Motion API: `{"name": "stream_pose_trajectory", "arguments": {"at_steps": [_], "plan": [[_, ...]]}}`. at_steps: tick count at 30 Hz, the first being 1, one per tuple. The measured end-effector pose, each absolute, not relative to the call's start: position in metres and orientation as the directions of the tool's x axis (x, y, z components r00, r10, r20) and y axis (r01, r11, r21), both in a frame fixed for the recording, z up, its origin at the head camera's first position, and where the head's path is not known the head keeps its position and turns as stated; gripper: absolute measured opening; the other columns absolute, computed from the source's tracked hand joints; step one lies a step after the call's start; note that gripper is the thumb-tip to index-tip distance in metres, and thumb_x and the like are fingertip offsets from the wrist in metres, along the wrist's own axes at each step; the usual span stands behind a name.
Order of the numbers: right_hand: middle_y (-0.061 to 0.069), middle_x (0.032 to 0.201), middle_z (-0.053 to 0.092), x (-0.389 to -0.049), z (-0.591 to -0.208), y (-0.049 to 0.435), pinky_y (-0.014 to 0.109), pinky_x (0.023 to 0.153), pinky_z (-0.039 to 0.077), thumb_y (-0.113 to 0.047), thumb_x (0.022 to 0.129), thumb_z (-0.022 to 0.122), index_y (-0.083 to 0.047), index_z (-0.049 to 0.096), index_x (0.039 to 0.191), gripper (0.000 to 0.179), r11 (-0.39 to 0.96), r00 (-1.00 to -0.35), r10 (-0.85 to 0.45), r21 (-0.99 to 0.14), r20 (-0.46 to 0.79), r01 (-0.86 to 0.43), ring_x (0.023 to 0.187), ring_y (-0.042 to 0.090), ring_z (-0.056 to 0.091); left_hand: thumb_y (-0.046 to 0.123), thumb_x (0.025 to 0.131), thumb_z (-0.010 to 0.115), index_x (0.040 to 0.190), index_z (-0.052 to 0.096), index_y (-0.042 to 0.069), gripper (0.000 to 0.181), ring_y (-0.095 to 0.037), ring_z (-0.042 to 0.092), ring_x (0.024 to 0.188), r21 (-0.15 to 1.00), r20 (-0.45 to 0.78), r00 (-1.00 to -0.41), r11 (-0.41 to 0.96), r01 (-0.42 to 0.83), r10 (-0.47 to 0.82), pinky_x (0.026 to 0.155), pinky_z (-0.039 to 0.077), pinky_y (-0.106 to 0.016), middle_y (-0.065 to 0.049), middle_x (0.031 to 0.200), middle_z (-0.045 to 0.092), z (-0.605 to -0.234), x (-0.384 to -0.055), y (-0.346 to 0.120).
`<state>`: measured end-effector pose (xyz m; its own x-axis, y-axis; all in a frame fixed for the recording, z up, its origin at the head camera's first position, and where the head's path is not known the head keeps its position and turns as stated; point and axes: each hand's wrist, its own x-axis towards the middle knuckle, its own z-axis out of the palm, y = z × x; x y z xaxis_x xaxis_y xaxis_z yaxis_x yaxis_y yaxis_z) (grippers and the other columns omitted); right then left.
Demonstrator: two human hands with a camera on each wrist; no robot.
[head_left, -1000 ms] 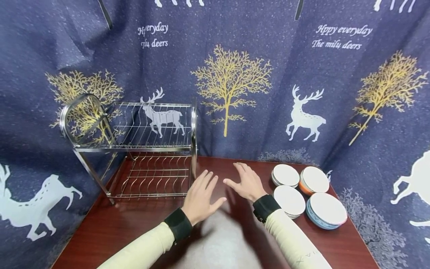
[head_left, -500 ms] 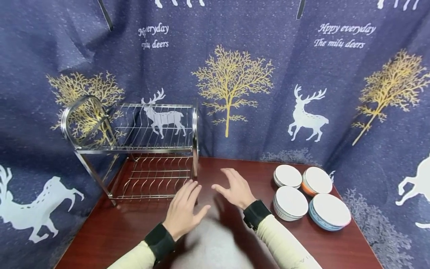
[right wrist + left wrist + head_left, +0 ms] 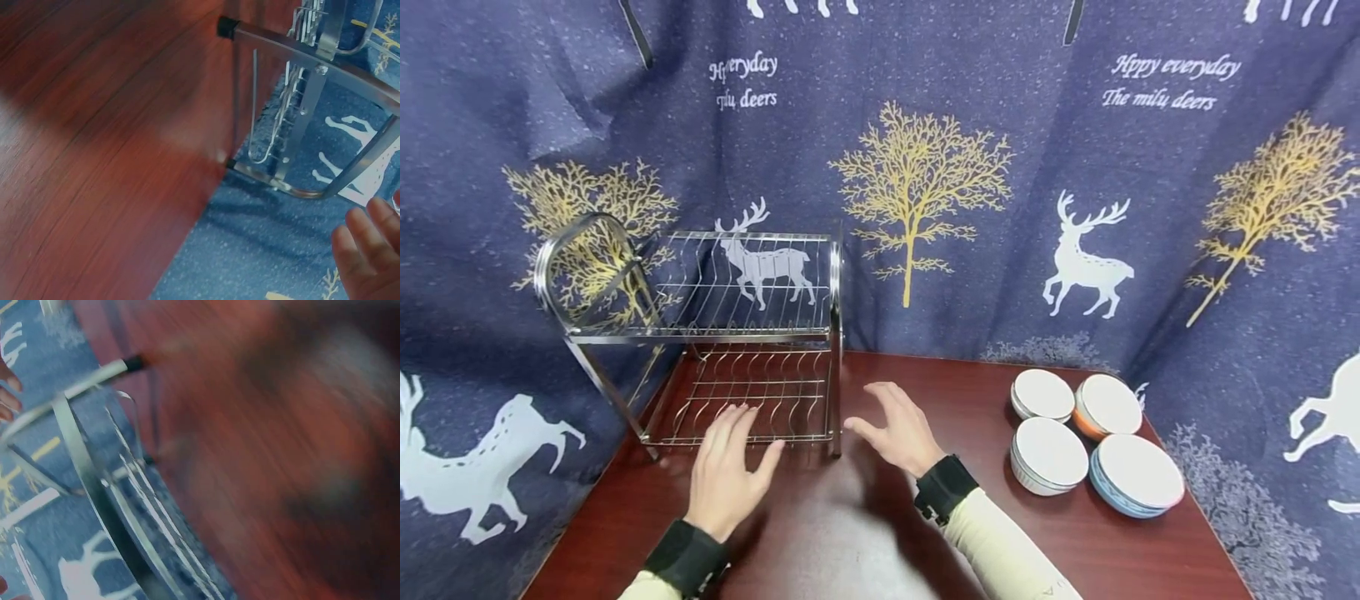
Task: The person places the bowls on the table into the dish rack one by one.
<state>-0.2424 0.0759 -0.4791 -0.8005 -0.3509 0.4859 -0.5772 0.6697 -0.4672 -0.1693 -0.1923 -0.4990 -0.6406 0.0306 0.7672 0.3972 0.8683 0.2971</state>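
A two-tier metal dish rack point(image 3: 700, 335) stands at the left of the table, with bare wire shelves. My left hand point(image 3: 726, 475) is held over the table by the rack's front edge, fingers extended and thumb spread; in the head view its fingertips overlap the lower shelf. To the right of the rack's right front leg is my right hand point(image 3: 898, 429), fingers loosely bent and thumb apart. Neither hand holds anything. The right wrist view shows fingers point(image 3: 369, 244) beside the rack's side frame point(image 3: 300, 44); the left wrist view is blurred, with the rack's frame point(image 3: 81, 444) at left.
Several stacks of bowls stand at the right of the dark red table point(image 3: 820, 533): two white-topped stacks point(image 3: 1048, 454), an orange-sided one point(image 3: 1107, 404) and a blue-sided one point(image 3: 1137, 473). A dark blue curtain point(image 3: 925, 167) with trees and deer hangs behind.
Both hands have moved left across the table, the left hand to the front of the rack and the right hand towards its right leg. The rack and bowls stay in place.
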Motion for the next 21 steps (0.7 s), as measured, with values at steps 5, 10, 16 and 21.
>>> {"name": "stream_pose_trajectory", "arguments": {"at_steps": [5,10,16,21], "plan": [[0.0,0.122,0.058,-0.241,-0.478,0.067,0.034,0.096,0.046,-0.063,0.083,0.059,-0.013,0.057,0.126,0.066,0.654,-0.8,-0.352,-0.483,0.486,-0.582,0.117,0.016,0.054,0.053,0.089,0.054,0.122,0.059,-0.004,0.065,-0.039,0.048,0.119,0.3,0.797,-0.604,0.877,0.375,-0.014,0.104,0.033,-0.042,-0.023,0.119,0.058,-0.505,-0.164,-0.213],[-0.002,0.121,0.058,-0.241,-0.48,0.06,0.031,0.098,0.044,-0.066,0.082,0.058,-0.013,0.058,0.124,0.067,0.648,-0.815,-0.348,-0.509,0.464,-0.567,0.116,0.014,0.054,0.048,0.086,0.059,0.123,0.057,-0.005,0.064,-0.041,0.048,0.116,0.349,0.793,-0.601,0.882,0.315,-0.1,0.1,0.035,-0.046,-0.026,0.12,0.057,-0.507,-0.159,-0.235],[-0.004,0.121,0.058,-0.238,-0.483,0.052,0.031,0.097,0.044,-0.066,0.082,0.058,-0.014,0.058,0.124,0.067,0.641,-0.834,-0.341,-0.542,0.434,-0.544,0.117,0.013,0.053,0.033,0.076,0.071,0.123,0.056,-0.005,0.062,-0.047,0.047,0.109,0.454,0.754,-0.608,0.866,0.208,-0.249,0.088,0.036,-0.054,-0.027,0.12,0.055,-0.508,-0.153,-0.269],[-0.004,0.121,0.059,-0.236,-0.487,0.048,0.032,0.096,0.045,-0.065,0.083,0.057,-0.012,0.059,0.124,0.067,0.629,-0.859,-0.323,-0.588,0.397,-0.508,0.115,0.013,0.055,0.028,0.077,0.072,0.12,0.056,-0.006,0.057,-0.049,0.046,0.105,0.519,0.734,-0.581,0.842,0.146,-0.352,0.086,0.035,-0.055,-0.028,0.115,0.054,-0.507,-0.151,-0.292]]}}
